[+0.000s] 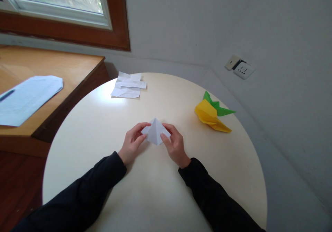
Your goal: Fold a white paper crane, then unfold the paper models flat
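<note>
A small white folded paper (156, 132), shaped like a pointed diamond, lies on the round cream table (153, 190) in front of me. My left hand (132, 142) pinches its left corner with thumb and fingers. My right hand (175, 145) grips its right edge, fingers curled over the paper. Both arms wear dark sleeves and rest on the tabletop.
A yellow folded paper figure (210, 117) lies at the table's right with a green one (217, 106) behind it. Crumpled white sheets (128, 85) lie at the far edge. A wooden desk (52, 72) with printed papers (26, 98) stands left, under a window; a wall socket (243, 69) is right.
</note>
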{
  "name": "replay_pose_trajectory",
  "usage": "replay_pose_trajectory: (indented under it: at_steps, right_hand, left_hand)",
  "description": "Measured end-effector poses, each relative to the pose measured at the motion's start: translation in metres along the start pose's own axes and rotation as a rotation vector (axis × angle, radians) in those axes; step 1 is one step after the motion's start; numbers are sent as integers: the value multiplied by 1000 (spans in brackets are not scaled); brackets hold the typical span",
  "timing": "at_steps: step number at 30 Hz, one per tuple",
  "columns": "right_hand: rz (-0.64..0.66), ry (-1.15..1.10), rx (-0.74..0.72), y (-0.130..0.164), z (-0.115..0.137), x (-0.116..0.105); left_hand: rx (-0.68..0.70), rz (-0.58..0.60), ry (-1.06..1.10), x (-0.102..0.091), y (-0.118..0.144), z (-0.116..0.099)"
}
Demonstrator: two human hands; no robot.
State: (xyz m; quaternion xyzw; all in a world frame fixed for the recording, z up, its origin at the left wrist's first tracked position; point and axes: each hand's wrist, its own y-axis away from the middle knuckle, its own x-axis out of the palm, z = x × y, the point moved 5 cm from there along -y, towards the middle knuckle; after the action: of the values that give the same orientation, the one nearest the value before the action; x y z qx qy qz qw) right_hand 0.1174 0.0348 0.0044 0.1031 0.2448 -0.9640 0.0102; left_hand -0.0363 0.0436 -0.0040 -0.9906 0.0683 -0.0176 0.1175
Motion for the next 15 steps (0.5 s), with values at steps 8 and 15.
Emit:
replay_pose_trajectory:
  at_steps: [8, 15]
  right_hand:
    - [84, -368, 143, 2, -16, 6]
    - [111, -305, 203, 3, -13, 6]
  left_hand:
    - [37, 168, 133, 9, -1, 3]
    - [26, 133, 96, 10, -2, 1]
